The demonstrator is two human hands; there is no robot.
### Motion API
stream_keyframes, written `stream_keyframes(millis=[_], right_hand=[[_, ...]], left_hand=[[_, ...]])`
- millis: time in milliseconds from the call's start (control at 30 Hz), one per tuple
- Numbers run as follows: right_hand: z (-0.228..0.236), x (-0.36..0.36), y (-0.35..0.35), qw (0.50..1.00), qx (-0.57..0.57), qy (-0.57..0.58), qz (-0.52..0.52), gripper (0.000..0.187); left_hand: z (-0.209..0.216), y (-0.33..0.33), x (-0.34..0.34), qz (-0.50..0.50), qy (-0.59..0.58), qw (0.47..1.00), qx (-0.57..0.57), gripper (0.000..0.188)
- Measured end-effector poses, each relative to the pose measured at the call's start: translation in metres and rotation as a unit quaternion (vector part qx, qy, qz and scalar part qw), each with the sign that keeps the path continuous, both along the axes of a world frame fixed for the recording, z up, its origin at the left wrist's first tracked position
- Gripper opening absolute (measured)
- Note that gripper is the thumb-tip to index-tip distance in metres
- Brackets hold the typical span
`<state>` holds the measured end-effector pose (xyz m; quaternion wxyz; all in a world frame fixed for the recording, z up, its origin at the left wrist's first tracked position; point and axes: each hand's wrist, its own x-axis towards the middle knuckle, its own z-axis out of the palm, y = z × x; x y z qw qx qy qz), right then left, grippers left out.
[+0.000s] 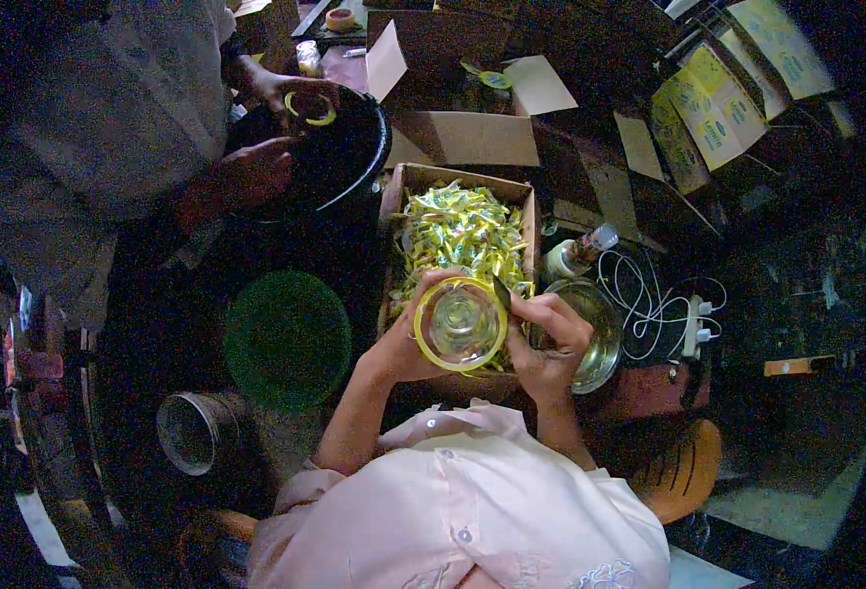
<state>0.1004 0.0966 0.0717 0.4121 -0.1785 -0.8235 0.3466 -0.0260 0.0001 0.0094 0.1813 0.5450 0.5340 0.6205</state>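
Note:
My left hand [399, 344] is wrapped round the side of a clear round jar [460, 329] with a yellow rim, its mouth facing up. The jar looks empty inside. Beside its right rim, my right hand [553, 344] pinches a thin dark blade-like piece [502, 293], its exact kind unclear. Both hands are over the near end of a cardboard box [530, 221] filled with small yellow-green wrapped pieces [462, 231]. Just right of my right hand is a clear round bowl-like container [605, 339], partly covered by that hand.
Left stand a green round lid or tub [288, 339] and a white bucket [189, 432]. A person at the upper left holds a yellow ring [312, 110] over a large dark tub [379, 147]. Right are a bottle [590, 245], white cables [639, 304] and a power strip [693, 326].

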Motion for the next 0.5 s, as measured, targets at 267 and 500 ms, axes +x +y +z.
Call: stream_keyframes(millis=[267, 500], right_hand=[[-0.0059, 0.0020, -0.0040, 1.000, 0.003, 0.010, -0.014, 0.022], [-0.0040, -0.0026, -0.0037, 0.999, 0.027, 0.017, -0.020, 0.022]], left_hand=[[-0.0091, 0.0032, -0.0032, -0.024, -0.127, 0.990, 0.059, 0.080], [-0.0088, 0.0007, -0.0070, -0.060, -0.079, 0.995, -0.007, 0.080]])
